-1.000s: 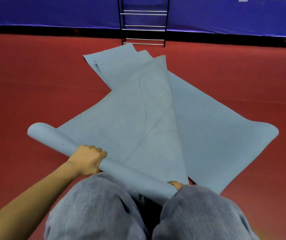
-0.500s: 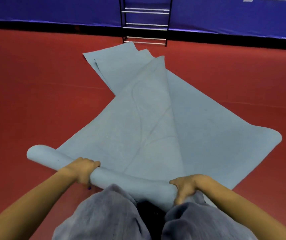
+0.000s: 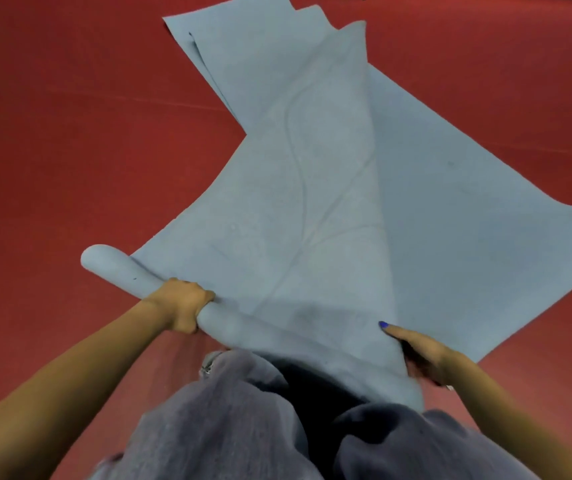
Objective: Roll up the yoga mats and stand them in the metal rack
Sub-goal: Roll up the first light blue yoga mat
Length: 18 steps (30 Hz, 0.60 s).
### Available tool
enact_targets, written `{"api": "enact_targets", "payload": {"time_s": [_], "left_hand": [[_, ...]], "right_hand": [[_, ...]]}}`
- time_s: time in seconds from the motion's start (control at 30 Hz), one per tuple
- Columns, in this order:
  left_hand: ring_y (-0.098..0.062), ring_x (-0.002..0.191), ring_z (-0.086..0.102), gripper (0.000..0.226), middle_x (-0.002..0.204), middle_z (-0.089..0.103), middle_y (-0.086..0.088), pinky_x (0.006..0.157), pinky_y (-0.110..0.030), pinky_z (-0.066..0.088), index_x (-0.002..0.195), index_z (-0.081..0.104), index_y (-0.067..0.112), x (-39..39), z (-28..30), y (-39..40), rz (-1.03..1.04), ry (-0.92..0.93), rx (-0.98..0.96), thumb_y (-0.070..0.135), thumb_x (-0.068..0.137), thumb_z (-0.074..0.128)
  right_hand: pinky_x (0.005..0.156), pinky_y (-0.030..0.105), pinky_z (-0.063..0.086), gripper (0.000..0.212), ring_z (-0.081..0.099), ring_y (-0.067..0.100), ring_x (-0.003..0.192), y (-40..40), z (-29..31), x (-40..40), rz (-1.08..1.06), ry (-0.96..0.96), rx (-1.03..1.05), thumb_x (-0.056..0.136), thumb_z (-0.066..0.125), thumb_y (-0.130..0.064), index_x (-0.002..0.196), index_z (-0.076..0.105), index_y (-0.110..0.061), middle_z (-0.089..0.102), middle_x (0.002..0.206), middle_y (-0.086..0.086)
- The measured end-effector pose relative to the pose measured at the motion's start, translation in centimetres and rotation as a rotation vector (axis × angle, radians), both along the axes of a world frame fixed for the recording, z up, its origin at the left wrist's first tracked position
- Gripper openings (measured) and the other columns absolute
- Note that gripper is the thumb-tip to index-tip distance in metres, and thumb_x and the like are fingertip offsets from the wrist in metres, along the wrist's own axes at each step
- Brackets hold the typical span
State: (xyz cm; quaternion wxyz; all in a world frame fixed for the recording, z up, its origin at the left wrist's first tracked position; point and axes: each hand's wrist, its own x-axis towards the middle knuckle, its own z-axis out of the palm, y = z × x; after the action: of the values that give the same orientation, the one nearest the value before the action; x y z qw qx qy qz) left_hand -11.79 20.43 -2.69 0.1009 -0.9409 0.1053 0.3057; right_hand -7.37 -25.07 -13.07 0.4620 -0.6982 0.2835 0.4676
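Down at the bottom of the head view, just ahead of my knees (image 3: 243, 420), the rolled end (image 3: 180, 296) of the top yoga mat (image 3: 295, 209) lies across the red floor (image 3: 70, 133). My left hand (image 3: 182, 303) grips the roll, fingers curled over it. My right hand (image 3: 419, 351) lies against the roll's right end with its fingers fairly straight; whether it grasps anything I cannot tell, since the mat hides part of it. Most of the top mat lies flat, stretching away from me over two more mats, one (image 3: 485, 202) to the right and another (image 3: 243, 53) farther off. I see no metal rack.

I judge the rolling step to be in hand, and early. Next I need both hands to push the roll forward evenly, keeping its ends square so the roll does not cone.
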Motion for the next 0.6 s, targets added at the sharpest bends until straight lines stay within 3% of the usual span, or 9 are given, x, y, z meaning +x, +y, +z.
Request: {"api": "enact_targets", "payload": {"time_s": [0.1,0.17,0.2,0.27,0.33,0.37,0.47,0.53,0.6], "left_hand": [[-0.016,0.099,0.062,0.034,0.106,0.067,0.009,0.087,-0.032,0.045,0.11,0.055,0.033,-0.5,-0.2,1.2,-0.003,-0.063,-0.024,0.041,0.077,0.058],[-0.014,0.099,0.062,0.033,0.104,0.066,0.011,0.087,-0.033,0.043,0.109,0.054,0.034,-0.9,-0.3,1.9,-0.011,-0.137,-0.036,0.042,0.077,0.056],[-0.013,0.1,0.061,0.035,0.106,0.066,0.012,0.087,-0.032,0.042,0.111,0.054,0.035,-1.1,-0.3,2.3,-0.008,-0.166,-0.041,0.043,0.077,0.055],[-0.01,0.104,0.06,0.041,0.109,0.065,0.014,0.089,-0.032,0.041,0.118,0.053,0.038,-1.5,-0.2,3.1,0.007,-0.208,-0.058,0.046,0.077,0.053],[-0.01,0.106,0.058,0.042,0.111,0.064,0.014,0.091,-0.032,0.038,0.122,0.051,0.039,-2.0,0.4,3.6,0.042,-0.257,-0.081,0.045,0.08,0.053],[-0.011,0.106,0.058,0.04,0.11,0.064,0.013,0.091,-0.032,0.037,0.121,0.052,0.038,-2.3,0.7,3.9,0.056,-0.282,-0.087,0.043,0.082,0.053],[-0.015,0.105,0.058,0.035,0.108,0.064,0.01,0.089,-0.032,0.034,0.118,0.055,0.034,-3.6,2.1,4.5,0.087,-0.32,-0.103,0.04,0.084,0.057],[-0.017,0.099,0.06,0.032,0.101,0.065,0.008,0.086,-0.034,0.035,0.112,0.059,0.032,-4.5,3.0,4.6,0.094,-0.357,-0.142,0.037,0.081,0.062],[-0.02,0.079,0.064,0.031,0.081,0.065,0.006,0.075,-0.035,0.039,0.097,0.064,0.028,-5.4,3.6,4.7,0.04,-0.436,-0.149,0.028,0.067,0.075]], "right_hand": [[0.056,0.022,0.043,0.062,0.05,0.017,0.059,1.7,3.9,-0.8,0.057,0.011,0.08,0.062,0.077,-0.062,0.101,0.07,-0.014,0.058,0.07,0.002],[0.043,0.018,0.033,0.039,0.042,0.01,0.043,2.6,5.4,-1.0,0.073,-0.004,0.143,0.074,0.07,-0.053,0.095,0.064,-0.021,0.052,0.054,-0.007],[0.04,0.017,0.035,0.03,0.047,0.007,0.04,3.2,6.0,-1.1,0.056,-0.015,0.192,0.079,0.068,-0.048,0.095,0.062,-0.023,0.056,0.053,-0.009],[0.055,0.021,0.051,0.042,0.068,0.012,0.062,4.5,6.9,-1.2,0.001,-0.091,0.303,0.077,0.072,-0.045,0.104,0.065,-0.014,0.071,0.072,-0.001],[0.083,0.038,0.055,0.067,0.068,0.029,0.098,5.8,7.8,-1.0,-0.188,-0.18,0.457,0.073,0.07,-0.056,0.116,0.066,-0.004,0.071,0.104,0.016],[0.085,0.043,0.055,0.068,0.065,0.034,0.104,6.5,8.4,-1.1,-0.308,-0.146,0.548,0.079,0.059,-0.061,0.116,0.068,-0.005,0.069,0.109,0.018],[0.076,0.043,0.057,0.074,0.065,0.036,0.101,7.5,9.1,-0.6,-0.458,0.032,0.539,0.086,0.037,-0.071,0.11,0.072,-0.01,0.069,0.109,0.018],[0.078,0.042,0.053,0.062,0.067,0.035,0.092,7.0,9.1,-0.2,-0.464,0.094,0.427,0.085,0.047,-0.063,0.111,0.068,-0.011,0.071,0.103,0.017],[0.078,0.041,0.053,0.049,0.069,0.034,0.078,6.8,9.6,0.0,-0.499,0.106,0.382,0.081,0.056,-0.051,0.104,0.068,-0.01,0.072,0.09,0.016]]}}
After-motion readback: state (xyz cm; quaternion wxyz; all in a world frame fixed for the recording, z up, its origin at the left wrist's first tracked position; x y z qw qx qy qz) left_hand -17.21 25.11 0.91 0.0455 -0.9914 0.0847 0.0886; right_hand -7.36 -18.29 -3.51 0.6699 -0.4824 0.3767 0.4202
